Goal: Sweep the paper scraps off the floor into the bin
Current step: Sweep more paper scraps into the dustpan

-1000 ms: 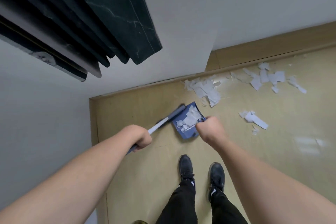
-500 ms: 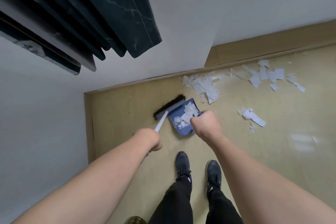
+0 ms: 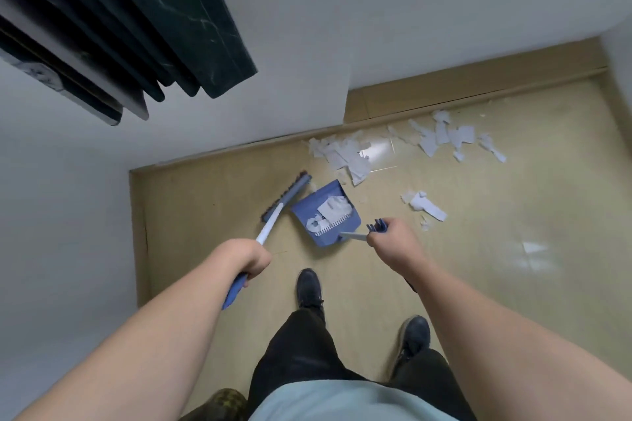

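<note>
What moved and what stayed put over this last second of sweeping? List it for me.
The broom swung left, off the dustpan's mouth, its head now on bare floor beside it. The right hand drew back, so the dustpan handle now shows. The left hand still grips the broom, and nothing was let go. The scraps in the pan and the scraps along the wall lie as before.

Single head-mounted wide-angle view, looking steeply down from standing height. Both forearms reach in from the bottom corners, shoes (image 3: 309, 287) bottom centre. Floor (image 3: 513, 284) fills the right and middle, well below the lens; white walls (image 3: 376, 10) bow with distortion top and left.
</note>
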Tool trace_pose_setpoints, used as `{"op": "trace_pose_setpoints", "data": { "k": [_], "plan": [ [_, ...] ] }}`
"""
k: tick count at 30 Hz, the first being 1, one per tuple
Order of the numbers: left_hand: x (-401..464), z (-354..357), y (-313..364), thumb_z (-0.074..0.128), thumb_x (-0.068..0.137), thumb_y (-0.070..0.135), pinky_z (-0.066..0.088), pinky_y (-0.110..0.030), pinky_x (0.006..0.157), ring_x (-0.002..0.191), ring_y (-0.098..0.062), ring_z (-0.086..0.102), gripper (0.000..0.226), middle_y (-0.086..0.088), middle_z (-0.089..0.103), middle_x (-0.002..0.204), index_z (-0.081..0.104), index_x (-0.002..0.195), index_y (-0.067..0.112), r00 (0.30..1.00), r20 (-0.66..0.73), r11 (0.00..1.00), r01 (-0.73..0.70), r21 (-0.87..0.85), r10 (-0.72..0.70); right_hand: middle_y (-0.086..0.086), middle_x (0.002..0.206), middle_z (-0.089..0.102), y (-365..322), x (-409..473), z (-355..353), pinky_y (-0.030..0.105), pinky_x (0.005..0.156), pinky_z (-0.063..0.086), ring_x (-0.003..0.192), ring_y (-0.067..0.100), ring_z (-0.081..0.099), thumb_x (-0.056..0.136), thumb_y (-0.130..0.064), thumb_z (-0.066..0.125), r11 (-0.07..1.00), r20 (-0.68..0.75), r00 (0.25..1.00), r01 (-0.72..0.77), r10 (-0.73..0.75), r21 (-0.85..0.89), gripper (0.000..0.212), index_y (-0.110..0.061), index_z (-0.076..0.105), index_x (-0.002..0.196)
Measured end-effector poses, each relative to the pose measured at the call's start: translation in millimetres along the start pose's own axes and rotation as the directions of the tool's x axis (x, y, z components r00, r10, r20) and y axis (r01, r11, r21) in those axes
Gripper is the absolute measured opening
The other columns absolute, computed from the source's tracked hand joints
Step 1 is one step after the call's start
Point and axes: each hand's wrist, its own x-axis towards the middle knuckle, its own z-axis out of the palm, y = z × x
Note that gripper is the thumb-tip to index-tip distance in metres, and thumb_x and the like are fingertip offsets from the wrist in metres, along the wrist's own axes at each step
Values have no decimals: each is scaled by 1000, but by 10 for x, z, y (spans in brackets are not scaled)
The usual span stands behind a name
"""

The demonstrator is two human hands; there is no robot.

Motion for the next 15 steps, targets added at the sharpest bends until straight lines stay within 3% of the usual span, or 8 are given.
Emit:
{"op": "trace_pose_setpoints", "data": {
  "k": [3, 6, 9, 13, 15],
  "plan": [
    [-51, 78, 398, 45, 84, 0, 39, -25, 50, 52, -19, 50, 15, -8, 58, 54, 54, 96, -3, 999, 13, 991, 34, -128, -33, -3, 58, 43, 400, -48, -340, 27, 48, 28, 53, 18, 38, 86, -17, 56, 998, -16, 1000, 5, -6, -59, 26, -18, 43, 64],
    [-25, 250, 863, 42, 83, -1, 39, -23, 50, 48, -19, 48, 31, -4, 50, 32, 49, 113, -7, 999, 17, 972, 51, -231, -49, -1, 61, 43, 968, -56, -757, 27, 48, 27, 54, 19, 37, 84, -17, 55, 989, -13, 1000, 12, -14, -150, 24, -18, 41, 64],
    [115, 549, 1421, 39, 80, -2, 41, -22, 55, 44, -21, 46, 49, -6, 48, 32, 44, 128, -7, 998, 32, 933, 56, -355, -48, 0, 62, 45, 1546, -23, -1231, 27, 46, 27, 54, 19, 38, 85, -16, 55, 977, 21, 999, 30, -26, -211, 21, -18, 44, 67],
    [63, 1094, 2447, 35, 77, -1, 38, -20, 54, 37, -18, 42, 33, -4, 47, 37, 40, 110, 0, 993, 102, 828, 105, -551, -58, -3, 60, 45, 2174, 78, -1970, 25, 46, 26, 52, 16, 38, 85, -18, 54, 954, 99, 993, 94, -69, -285, 19, -17, 46, 68],
    [6, 1331, 2964, 35, 75, 1, 37, -21, 51, 42, -18, 44, 37, -5, 48, 45, 42, 111, -1, 991, 129, 784, 112, -611, -41, -5, 59, 46, 2441, 89, -2334, 24, 45, 26, 50, 13, 40, 86, -20, 55, 944, 133, 987, 127, -90, -306, 21, -19, 47, 67]
  ]
}}
